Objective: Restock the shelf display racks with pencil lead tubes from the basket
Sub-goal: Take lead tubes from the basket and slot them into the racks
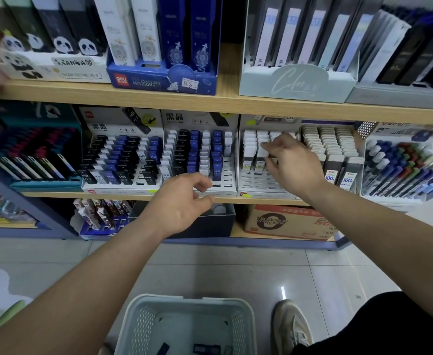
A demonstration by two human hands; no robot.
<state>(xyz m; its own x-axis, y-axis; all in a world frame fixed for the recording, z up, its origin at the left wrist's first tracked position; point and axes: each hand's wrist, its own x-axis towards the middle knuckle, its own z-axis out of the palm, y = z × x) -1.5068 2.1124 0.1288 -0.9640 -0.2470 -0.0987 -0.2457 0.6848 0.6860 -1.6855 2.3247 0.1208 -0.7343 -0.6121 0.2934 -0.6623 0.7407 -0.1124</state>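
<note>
My right hand point(291, 160) reaches into a white display rack point(264, 184) on the middle shelf and pinches a white-capped lead tube point(263, 147) among the rows there. My left hand point(184, 201) hovers in front of the neighbouring rack point(224, 184) of black, blue and white HB 0.7 tubes, fingers loosely curled and holding nothing that I can see. A pale green basket point(136, 326) stands on the floor below, with a few dark lead tubes point(206, 349) lying in its bottom.
A third rack of HB tubes point(123, 160) stands to the left, and a rack of grey-capped tubes point(333, 149) to the right. Pencil boxes fill the upper shelf point(225, 98). A cardboard box point(287, 221) sits on the bottom shelf. My shoe point(291, 326) is beside the basket.
</note>
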